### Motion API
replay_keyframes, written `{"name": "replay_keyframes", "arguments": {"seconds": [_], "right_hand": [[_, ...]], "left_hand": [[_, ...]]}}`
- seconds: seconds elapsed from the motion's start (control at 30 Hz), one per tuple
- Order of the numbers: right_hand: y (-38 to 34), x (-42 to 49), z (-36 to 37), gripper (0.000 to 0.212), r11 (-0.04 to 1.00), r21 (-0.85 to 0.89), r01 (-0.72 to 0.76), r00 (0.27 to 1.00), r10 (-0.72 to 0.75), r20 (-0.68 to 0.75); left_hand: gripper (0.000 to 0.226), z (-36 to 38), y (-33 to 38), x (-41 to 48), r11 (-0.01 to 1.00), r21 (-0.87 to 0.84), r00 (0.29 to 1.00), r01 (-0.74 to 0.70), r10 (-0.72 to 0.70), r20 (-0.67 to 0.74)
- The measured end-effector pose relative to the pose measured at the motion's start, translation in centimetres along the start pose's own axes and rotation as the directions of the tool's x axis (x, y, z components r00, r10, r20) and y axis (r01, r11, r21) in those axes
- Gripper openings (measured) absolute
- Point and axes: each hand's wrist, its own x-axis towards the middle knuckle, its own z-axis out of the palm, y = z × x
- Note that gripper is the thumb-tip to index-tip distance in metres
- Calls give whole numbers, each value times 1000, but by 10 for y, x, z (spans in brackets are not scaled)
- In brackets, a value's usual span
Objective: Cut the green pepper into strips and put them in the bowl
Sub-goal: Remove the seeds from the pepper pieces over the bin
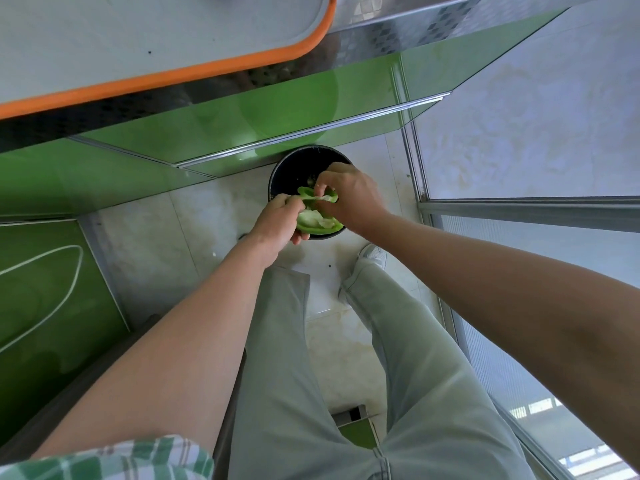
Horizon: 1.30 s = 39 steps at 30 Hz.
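Note:
An opened green pepper with a pale inner side is held over a round black bin on the floor. My left hand grips the pepper from the left and below. My right hand pinches the whitish core and membrane at the pepper's top edge. Scraps lie inside the bin. No bowl is in view.
A cutting board with an orange rim lies on the counter at the upper left. Green cabinet doors stand below it. A glass partition closes off the right side. My legs and a shoe are on the tiled floor.

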Motion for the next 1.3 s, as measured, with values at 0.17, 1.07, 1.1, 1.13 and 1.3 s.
{"name": "replay_keyframes", "arguments": {"seconds": [0.17,1.07,1.1,1.13,1.3], "right_hand": [[1,5,-5,14,985,152,-79,995,69,68],[-4,16,7,7,938,7,-345,924,339,180],[-4,15,4,8,944,40,-326,926,311,215],[-3,13,1,10,940,111,-322,925,288,248],[1,6,-8,13,595,613,-520,844,470,259]], "left_hand": [[16,4,-8,1,998,43,995,-49,52,-87],[25,6,-1,6,996,-48,978,-81,70,-196],[25,6,-1,6,997,-38,976,-74,64,-209],[25,5,-2,7,997,-37,974,-60,50,-223],[23,0,0,11,991,-133,971,6,-38,-238]]}}
